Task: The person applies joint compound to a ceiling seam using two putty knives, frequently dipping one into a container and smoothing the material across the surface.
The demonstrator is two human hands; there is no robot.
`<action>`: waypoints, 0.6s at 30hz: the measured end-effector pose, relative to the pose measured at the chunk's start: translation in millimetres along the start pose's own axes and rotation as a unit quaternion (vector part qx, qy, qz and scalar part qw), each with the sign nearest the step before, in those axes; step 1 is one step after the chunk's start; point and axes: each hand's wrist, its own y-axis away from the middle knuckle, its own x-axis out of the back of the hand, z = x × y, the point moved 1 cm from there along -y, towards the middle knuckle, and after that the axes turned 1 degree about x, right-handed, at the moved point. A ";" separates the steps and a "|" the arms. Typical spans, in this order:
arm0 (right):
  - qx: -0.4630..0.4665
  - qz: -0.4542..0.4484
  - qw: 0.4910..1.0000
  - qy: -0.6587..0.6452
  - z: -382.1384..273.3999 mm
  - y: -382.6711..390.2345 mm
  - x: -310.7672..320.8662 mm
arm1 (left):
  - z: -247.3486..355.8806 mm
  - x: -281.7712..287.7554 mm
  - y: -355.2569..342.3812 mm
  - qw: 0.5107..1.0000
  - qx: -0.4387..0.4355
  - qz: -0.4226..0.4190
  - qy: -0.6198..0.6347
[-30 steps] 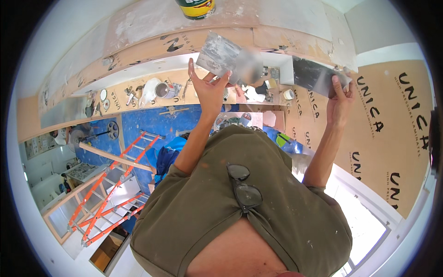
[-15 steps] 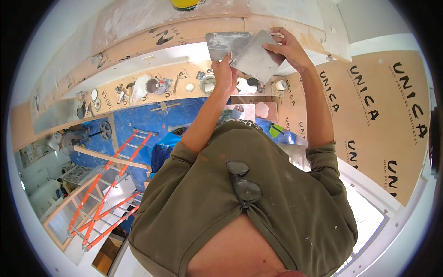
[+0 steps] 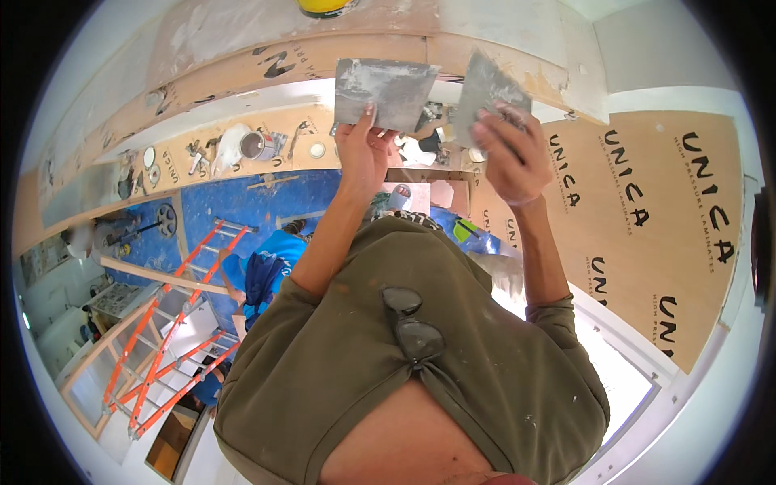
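My left hand (image 3: 364, 153) grips a flat grey metal plate (image 3: 386, 85) smeared with whitish paste, thumb on its face. Just right of it, my right hand (image 3: 515, 153) is wrapped on a second grey, paste-smeared plate (image 3: 487, 81), held upright and tilted, apart from the first. That hand and the lower part of its plate are blurred. Both plates are raised in front of a wooden shelf edge (image 3: 299, 61).
A yellow tub (image 3: 323, 6) stands above; a counter (image 3: 194, 166) below holds cans and tools. Patterned board (image 3: 663, 194) covers the right. An orange ladder (image 3: 160, 347), a plank (image 3: 145, 272) and a person in blue (image 3: 269, 263) are at lower left, over blue sheeting (image 3: 210, 198).
The two plates were apart, then overlapped half a second ago, and are now apart again. My right hand has dropped slightly and turned its plate more upright; my left hand has moved left.
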 end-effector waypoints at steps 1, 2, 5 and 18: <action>-0.046 0.024 0.998 -0.040 5.6 5.8 -6.7 | -0.5 -2.1 -1.3 0.999 -0.017 -0.004 -0.036; -0.190 0.099 0.974 -0.079 9.3 9.9 -12.2 | -5.0 -0.1 -4.6 0.998 -0.025 0.004 -0.060; -0.477 0.055 0.850 -0.215 27.2 -22.3 -12.4 | -22.7 13.3 -20.9 0.995 -0.027 0.025 -0.092; -0.404 -0.193 0.891 -0.073 85.2 -3.1 -100.8 | -55.0 22.5 -38.7 0.998 -0.011 0.038 -0.050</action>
